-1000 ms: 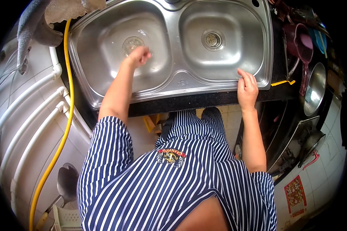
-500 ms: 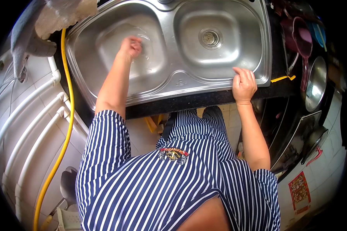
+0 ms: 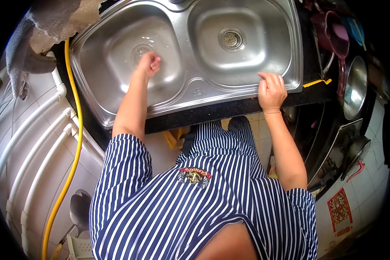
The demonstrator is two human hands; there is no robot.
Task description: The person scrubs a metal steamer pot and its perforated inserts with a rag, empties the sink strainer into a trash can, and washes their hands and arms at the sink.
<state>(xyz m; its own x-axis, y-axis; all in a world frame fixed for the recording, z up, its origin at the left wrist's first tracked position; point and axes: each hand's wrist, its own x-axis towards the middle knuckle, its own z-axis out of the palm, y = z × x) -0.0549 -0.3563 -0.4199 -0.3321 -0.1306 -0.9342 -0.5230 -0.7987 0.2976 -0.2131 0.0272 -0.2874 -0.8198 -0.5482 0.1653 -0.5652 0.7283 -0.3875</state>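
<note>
My left hand (image 3: pixel 149 64) is over the left basin (image 3: pixel 104 56) of a steel double sink, its fingers curled closed. Whatever they may hold is hidden. Just beyond the knuckles, the left drain (image 3: pixel 139 51) shows under a little water. My right hand (image 3: pixel 272 89) rests on the sink's front rim (image 3: pixel 229 92), by the near right corner of the right basin (image 3: pixel 258 60). Its fingers are loosely bent and hold nothing that I can see. The right drain (image 3: pixel 232 40) has a perforated strainer.
A yellow hose (image 3: pixel 76 160) runs down the left side, near white pipes (image 3: pixel 34 156). At the right are a dark red dipper (image 3: pixel 337 37), a metal bowl (image 3: pixel 355 89) and a yellow strip (image 3: pixel 317 82). A ladle (image 3: pixel 80 209) hangs at the lower left.
My left hand has moved nearer to me within the left basin, and the drain behind it now shows. My right hand stays on the rim. The view has shifted slightly.
</note>
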